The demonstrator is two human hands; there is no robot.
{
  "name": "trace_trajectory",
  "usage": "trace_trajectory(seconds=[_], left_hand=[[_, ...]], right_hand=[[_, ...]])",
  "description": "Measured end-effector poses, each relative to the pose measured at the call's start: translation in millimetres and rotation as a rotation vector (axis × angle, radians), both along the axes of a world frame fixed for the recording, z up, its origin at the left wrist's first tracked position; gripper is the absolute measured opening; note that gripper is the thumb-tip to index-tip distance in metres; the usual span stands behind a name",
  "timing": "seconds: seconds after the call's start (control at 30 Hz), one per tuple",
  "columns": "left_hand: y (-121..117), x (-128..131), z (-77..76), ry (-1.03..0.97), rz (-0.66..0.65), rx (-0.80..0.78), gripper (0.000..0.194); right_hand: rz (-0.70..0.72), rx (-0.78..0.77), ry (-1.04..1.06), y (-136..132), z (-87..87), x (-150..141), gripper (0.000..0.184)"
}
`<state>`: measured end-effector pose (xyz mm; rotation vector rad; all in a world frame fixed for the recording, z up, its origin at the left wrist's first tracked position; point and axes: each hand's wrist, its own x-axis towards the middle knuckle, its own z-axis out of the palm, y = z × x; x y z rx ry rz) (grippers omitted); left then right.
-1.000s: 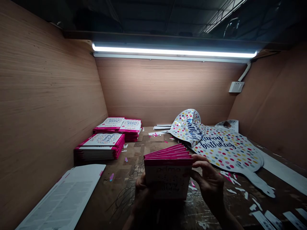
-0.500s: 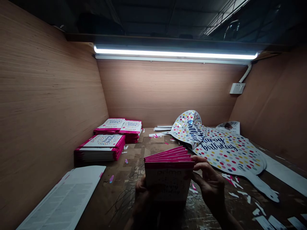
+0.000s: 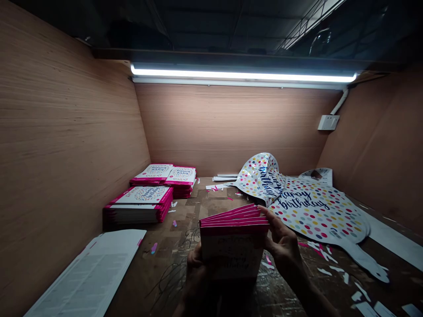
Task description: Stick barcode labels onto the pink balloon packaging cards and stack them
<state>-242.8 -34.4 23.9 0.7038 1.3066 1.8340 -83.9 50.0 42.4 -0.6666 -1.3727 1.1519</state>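
Observation:
A stack of pink-edged printed cards (image 3: 231, 246) stands upright in front of me, its pink top edges fanned apart toward the right. The front one reads "prima" and "happy birthday" in shadow. My left hand (image 3: 195, 268) is closed around the stack's left side and lower part; most of its fingers are dark or hidden behind it. At the right edge, my right hand (image 3: 280, 242) grips the cards, thumb near the front face and index finger across the far top corner.
More pink-and-white card stacks (image 3: 139, 204) sit at the left wall. Printed white sheets (image 3: 89, 268) lie at front left. Dotted "happy birthday" foil balloons (image 3: 317, 207) spread at the right, with paper scraps (image 3: 325, 253) beside them. Loose dark threads (image 3: 170, 273) lie left of my hands.
My right index finger has moved up and left over the top corner of the cards, and their fanned edges have shifted slightly. My left hand keeps its hold.

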Motion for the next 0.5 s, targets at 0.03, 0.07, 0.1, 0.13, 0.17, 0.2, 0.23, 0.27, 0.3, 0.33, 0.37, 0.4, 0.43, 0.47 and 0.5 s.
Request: trace_trajectory(seconds=[0.03,0.07,0.1,0.13,0.17,0.2,0.23,0.27,0.3,0.33,0.37,0.4,0.43,0.47,0.5], left_hand=[[-0.1,0.2,0.5,-0.002,-0.004,-0.001,0.027],[-0.1,0.1,0.6,-0.002,-0.008,-0.003,0.026],[-0.1,-0.2,0.5,-0.003,-0.011,-0.006,0.026],[0.0,-0.8,-0.1,-0.007,-0.015,-0.010,0.026],[0.2,-1.6,-1.2,-0.010,-0.018,-0.010,0.027],[0.6,-2.7,-2.9,-0.009,-0.020,-0.007,0.028],[1.1,-4.1,-5.2,-0.001,-0.024,-0.006,0.029],[1.8,-5.7,-8.1,0.014,-0.035,-0.008,0.031],[2.7,-7.4,-11.6,0.035,-0.050,-0.010,0.032],[3.5,-9.1,-15.4,0.053,-0.068,-0.012,0.034],[4.4,-10.8,-19.4,0.060,-0.089,-0.014,0.035],[5.2,-12.4,-23.1,0.055,-0.114,-0.014,0.036],[6.0,-13.9,-26.3,0.041,-0.134,-0.009,0.037],[6.6,-15.2,-28.7,0.020,-0.148,0.004,0.037],[7.3,-16.4,-30.1,-0.008,-0.161,0.031,0.038]], right_hand=[[0.009,-0.011,0.010,-0.5,1.6,-0.8,0.054],[0.017,-0.022,0.020,-0.8,3.1,-1.3,0.052],[0.022,-0.030,0.031,-0.9,4.5,-1.3,0.050],[0.030,-0.040,0.040,-0.6,5.5,-1.0,0.049],[0.042,-0.052,0.044,0.1,6.2,-0.4,0.047],[0.060,-0.062,0.046,1.2,6.3,0.3,0.045],[0.082,-0.072,0.047,2.6,5.8,0.9,0.044],[0.104,-0.085,0.052,4.2,4.4,1.3,0.043],[0.128,-0.104,0.057,5.9,2.2,1.4,0.043],[0.150,-0.125,0.062,7.6,-0.8,1.0,0.044],[0.172,-0.142,0.062,8.9,-4.6,0.0,0.046],[0.195,-0.156,0.044,10.0,-8.8,-1.6,0.046],[0.218,-0.166,0.009,10.6,-13.1,-3.8,0.045],[0.239,-0.174,-0.032,10.9,-17.1,-6.5,0.041],[0.257,-0.187,-0.065,11.0,-20.5,-9.8,0.037]])
